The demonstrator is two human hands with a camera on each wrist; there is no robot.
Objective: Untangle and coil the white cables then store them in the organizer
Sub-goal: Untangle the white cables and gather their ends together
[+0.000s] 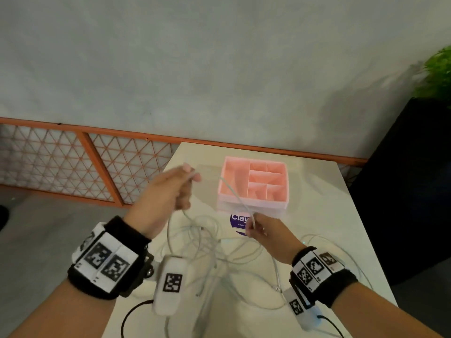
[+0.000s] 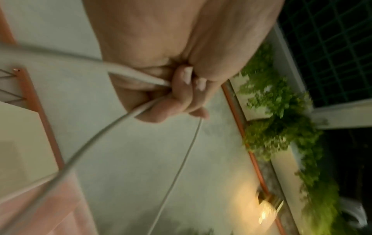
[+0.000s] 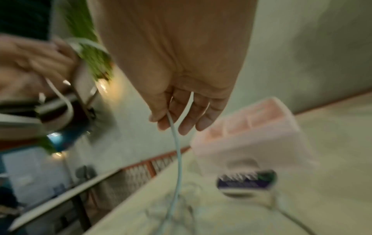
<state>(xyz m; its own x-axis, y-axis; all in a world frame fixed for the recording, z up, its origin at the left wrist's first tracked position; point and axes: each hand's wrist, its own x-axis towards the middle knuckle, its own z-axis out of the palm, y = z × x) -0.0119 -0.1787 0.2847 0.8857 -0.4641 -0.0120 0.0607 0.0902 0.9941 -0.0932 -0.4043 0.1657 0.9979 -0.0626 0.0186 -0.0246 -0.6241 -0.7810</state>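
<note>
A tangle of white cables [image 1: 219,254] lies on the white table [image 1: 317,196] in front of the pink organizer [image 1: 253,182], whose compartments hold nothing. My left hand [image 1: 180,185] is raised left of the organizer, fingers curled round one white cable [image 2: 128,74] that loops through the fist. My right hand [image 1: 256,226] hovers near the organizer's front, pinching the same cable [image 3: 175,139] between thumb and fingers. A stretch of cable [image 1: 234,193] spans between both hands, crossing the organizer's corner.
A purple-labelled round item [image 1: 238,222] lies just in front of the organizer. An orange-framed mesh fence [image 1: 73,162] runs behind the table on the left. A dark planter with green foliage [image 1: 436,74] stands at the right. Black wrist-camera leads hang near the table's front edge.
</note>
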